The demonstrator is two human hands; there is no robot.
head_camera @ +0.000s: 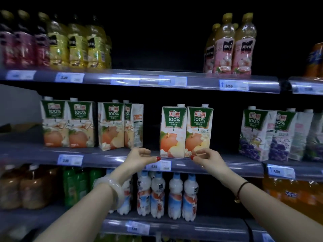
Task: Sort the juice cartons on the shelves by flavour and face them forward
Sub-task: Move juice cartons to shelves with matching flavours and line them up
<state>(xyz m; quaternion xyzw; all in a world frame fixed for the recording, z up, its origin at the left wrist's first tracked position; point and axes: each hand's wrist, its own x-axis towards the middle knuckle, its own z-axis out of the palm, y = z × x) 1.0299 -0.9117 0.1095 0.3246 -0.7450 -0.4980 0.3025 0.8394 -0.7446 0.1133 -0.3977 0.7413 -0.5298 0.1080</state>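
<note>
Two apple juice cartons stand side by side at the middle shelf's front edge, labels forward: the left one and the right one. My left hand hovers just left of the left carton's base, fingers loosely curled, holding nothing. My right hand is at the right carton's lower front corner, fingertips at its base without a grip. Further left, an apple carton stands slightly angled beside one turned sideways. Two orange-fruit cartons face forward at far left. Grape cartons stand at right, some turned.
The middle shelf's edge carries price tags. Yellow and red bottles and pink bottles fill the top shelf. White bottles, green bottles and orange bottles stand below. Gaps lie on both sides of the centre pair.
</note>
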